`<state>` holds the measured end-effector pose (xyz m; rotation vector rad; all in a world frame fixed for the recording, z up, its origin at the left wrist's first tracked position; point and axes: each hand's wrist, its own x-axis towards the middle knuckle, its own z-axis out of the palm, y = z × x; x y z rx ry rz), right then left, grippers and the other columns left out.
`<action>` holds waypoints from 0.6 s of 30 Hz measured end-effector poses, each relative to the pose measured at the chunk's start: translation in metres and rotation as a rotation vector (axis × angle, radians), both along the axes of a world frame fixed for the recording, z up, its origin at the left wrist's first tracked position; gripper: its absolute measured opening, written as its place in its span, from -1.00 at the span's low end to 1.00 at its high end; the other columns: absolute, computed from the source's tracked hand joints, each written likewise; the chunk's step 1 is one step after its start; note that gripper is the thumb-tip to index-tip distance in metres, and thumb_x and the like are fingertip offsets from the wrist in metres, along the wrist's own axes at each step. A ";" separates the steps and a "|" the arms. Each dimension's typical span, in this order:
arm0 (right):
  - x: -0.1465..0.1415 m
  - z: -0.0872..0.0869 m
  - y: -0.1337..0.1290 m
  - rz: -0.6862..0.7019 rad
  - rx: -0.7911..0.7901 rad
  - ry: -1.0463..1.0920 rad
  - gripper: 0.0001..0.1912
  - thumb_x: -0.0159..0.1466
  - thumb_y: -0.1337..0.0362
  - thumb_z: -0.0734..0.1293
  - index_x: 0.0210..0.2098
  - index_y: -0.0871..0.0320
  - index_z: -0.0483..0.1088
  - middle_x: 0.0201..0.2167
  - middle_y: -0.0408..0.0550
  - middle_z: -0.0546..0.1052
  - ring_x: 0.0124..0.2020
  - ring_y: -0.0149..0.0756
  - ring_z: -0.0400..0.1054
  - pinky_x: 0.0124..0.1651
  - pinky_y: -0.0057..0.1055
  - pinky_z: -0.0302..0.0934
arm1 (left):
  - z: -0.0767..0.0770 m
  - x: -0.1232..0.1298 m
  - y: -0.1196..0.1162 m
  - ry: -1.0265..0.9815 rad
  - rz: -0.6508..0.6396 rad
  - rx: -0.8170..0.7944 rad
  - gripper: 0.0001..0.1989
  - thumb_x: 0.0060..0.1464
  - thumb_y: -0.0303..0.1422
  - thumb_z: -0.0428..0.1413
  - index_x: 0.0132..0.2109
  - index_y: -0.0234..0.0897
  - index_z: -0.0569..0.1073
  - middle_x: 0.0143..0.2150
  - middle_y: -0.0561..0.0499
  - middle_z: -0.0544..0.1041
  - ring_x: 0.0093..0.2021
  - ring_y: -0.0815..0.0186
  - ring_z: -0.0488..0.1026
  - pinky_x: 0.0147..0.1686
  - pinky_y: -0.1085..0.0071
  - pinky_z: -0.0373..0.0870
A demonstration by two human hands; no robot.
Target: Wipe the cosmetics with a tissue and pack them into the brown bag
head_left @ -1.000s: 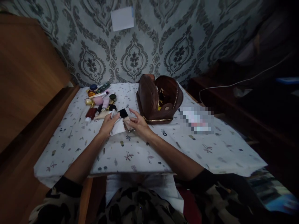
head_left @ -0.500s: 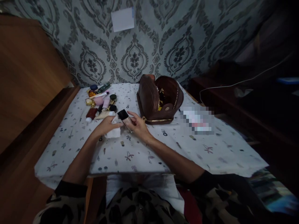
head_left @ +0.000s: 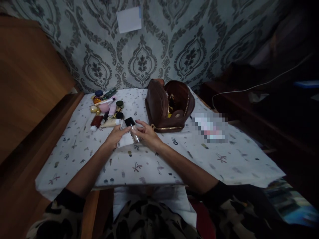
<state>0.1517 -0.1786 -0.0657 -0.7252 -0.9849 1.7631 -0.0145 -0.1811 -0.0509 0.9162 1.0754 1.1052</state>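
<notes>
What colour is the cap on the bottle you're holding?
Black cap, on a clear bottle; the head view shows it.

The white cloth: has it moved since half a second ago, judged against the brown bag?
Yes. The white cloth in the left hand has come slightly right, nearer the brown bag, against the bottle.

Single head-worn view, looking forward and down, table (head_left: pixel 224 166) close below, patterned wall (head_left: pixel 174 43) behind
</notes>
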 end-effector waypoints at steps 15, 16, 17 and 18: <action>0.009 0.010 0.002 0.285 -0.289 0.216 -0.83 0.34 0.22 0.35 -0.18 0.21 0.39 -0.42 -0.08 0.60 -0.43 -0.34 0.52 -0.39 -0.44 0.44 | 0.007 0.006 0.002 0.009 0.336 0.105 -0.48 -0.22 0.06 0.35 -0.32 -0.28 0.45 -0.53 0.14 0.46 -0.58 0.44 0.39 -0.60 0.54 0.33; 0.008 0.009 0.002 0.273 -0.265 0.186 -0.81 0.30 0.21 0.39 -0.20 0.20 0.39 -0.41 -0.08 0.60 -0.41 -0.33 0.53 -0.41 -0.47 0.43 | 0.008 0.006 0.004 0.002 0.402 0.147 -0.48 -0.21 0.07 0.34 -0.33 -0.27 0.44 -0.52 0.14 0.45 -0.56 0.45 0.38 -0.59 0.55 0.32; 0.008 0.009 0.001 0.264 -0.247 0.149 -0.77 0.26 0.19 0.43 -0.21 0.19 0.37 -0.41 -0.07 0.60 -0.41 -0.33 0.53 -0.44 -0.50 0.40 | 0.010 0.004 0.005 -0.011 0.463 0.195 -0.49 -0.21 0.08 0.33 -0.34 -0.26 0.43 -0.50 0.15 0.44 -0.54 0.46 0.38 -0.56 0.56 0.32; 0.007 0.008 0.001 0.259 -0.235 0.111 -0.73 0.21 0.19 0.47 -0.23 0.18 0.37 -0.41 -0.07 0.59 -0.43 -0.34 0.52 -0.48 -0.53 0.36 | 0.011 0.003 0.006 -0.024 0.518 0.244 -0.50 -0.20 0.07 0.33 -0.34 -0.25 0.42 -0.48 0.15 0.45 -0.52 0.46 0.39 -0.53 0.56 0.33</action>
